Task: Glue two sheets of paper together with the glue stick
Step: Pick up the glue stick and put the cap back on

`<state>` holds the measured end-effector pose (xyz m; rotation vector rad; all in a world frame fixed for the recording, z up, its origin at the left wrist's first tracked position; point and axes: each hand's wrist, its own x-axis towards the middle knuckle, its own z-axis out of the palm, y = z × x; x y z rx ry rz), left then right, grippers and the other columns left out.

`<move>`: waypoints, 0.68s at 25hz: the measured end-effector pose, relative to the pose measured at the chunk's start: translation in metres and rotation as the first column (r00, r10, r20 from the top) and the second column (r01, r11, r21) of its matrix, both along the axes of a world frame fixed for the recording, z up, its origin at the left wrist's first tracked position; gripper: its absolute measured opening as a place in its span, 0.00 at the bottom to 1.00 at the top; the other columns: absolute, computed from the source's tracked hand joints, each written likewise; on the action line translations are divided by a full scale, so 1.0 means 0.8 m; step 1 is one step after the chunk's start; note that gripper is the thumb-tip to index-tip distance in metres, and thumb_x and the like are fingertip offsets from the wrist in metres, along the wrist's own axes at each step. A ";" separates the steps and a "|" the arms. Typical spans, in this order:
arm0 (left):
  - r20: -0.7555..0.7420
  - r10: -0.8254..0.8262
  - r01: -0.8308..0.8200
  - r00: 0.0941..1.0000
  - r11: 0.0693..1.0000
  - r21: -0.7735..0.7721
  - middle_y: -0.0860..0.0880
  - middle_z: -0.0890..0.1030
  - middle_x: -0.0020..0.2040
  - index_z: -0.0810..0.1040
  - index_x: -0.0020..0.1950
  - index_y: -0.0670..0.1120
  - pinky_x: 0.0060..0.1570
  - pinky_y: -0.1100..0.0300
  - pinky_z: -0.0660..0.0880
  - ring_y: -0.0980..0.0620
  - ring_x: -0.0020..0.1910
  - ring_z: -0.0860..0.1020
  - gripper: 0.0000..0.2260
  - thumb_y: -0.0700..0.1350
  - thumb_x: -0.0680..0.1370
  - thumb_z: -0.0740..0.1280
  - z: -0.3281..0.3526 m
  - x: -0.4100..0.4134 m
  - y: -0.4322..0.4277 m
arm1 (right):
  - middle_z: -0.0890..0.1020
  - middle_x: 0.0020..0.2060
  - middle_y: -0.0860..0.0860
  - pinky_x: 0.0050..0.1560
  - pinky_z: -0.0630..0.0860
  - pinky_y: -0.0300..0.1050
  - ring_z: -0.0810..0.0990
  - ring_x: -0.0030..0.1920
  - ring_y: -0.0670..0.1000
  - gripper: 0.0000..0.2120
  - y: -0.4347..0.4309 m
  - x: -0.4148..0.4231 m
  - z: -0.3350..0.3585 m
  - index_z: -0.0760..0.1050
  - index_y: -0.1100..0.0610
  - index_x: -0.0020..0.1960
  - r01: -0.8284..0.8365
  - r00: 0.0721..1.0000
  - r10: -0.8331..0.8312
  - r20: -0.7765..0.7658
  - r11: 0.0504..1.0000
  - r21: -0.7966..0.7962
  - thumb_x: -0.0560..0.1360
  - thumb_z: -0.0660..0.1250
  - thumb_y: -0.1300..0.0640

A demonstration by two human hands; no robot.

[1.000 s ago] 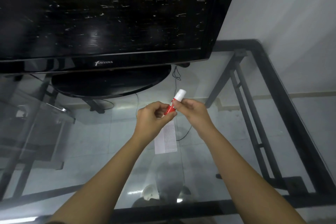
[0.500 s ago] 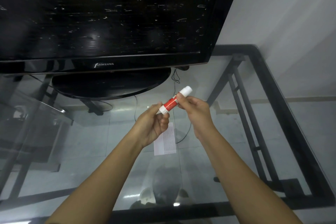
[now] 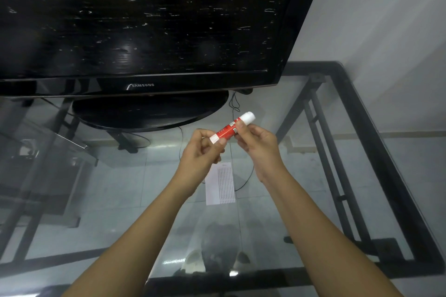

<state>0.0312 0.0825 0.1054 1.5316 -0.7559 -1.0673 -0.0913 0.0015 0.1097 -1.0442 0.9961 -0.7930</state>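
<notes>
Both hands (image 3: 231, 149) grip the capped glue stick (image 3: 230, 128) above paper (image 3: 220, 184).

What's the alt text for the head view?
Two bare hands hold a red and white glue stick above a glass table: left hand at its lower end, right hand near the white cap. A lined paper lies below; a dark television stands behind.
</notes>
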 end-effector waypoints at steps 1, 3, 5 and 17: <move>0.063 0.021 -0.018 0.998 0.999 -0.038 0.51 0.79 0.33 0.73 0.48 0.47 0.32 0.65 0.73 0.57 0.29 0.74 0.11 0.55 0.77 0.63 -0.002 -0.001 0.003 | 0.85 0.44 0.49 0.44 0.76 0.32 0.83 0.48 0.46 0.13 0.000 0.000 0.001 0.81 0.54 0.49 -0.002 1.000 0.002 0.011 1.000 0.006 0.70 0.70 0.46; -0.088 -0.026 0.033 0.996 0.996 0.082 0.51 0.73 0.26 0.73 0.41 0.45 0.25 0.65 0.68 0.56 0.23 0.69 0.18 0.58 0.78 0.57 0.003 0.004 0.000 | 0.85 0.44 0.49 0.45 0.77 0.32 0.83 0.48 0.46 0.13 0.001 0.001 0.001 0.81 0.54 0.49 -0.025 0.999 0.025 0.027 1.000 0.001 0.70 0.70 0.47; -0.444 -0.008 0.145 0.896 0.950 0.275 0.50 0.70 0.23 0.73 0.35 0.45 0.22 0.65 0.63 0.56 0.20 0.64 0.22 0.61 0.78 0.55 0.015 0.006 -0.004 | 0.85 0.43 0.49 0.46 0.77 0.33 0.83 0.48 0.46 0.13 0.002 0.001 0.001 0.81 0.54 0.49 -0.038 0.999 0.038 0.022 0.999 -0.004 0.70 0.70 0.47; 0.079 -0.036 0.036 0.996 0.999 0.006 0.49 0.78 0.38 0.72 0.50 0.48 0.34 0.63 0.73 0.57 0.30 0.75 0.14 0.58 0.76 0.61 0.015 -0.011 0.004 | 0.85 0.44 0.51 0.47 0.77 0.35 0.83 0.47 0.45 0.15 0.000 -0.005 0.002 0.80 0.58 0.51 -0.012 1.000 0.012 0.021 1.000 -0.009 0.71 0.70 0.48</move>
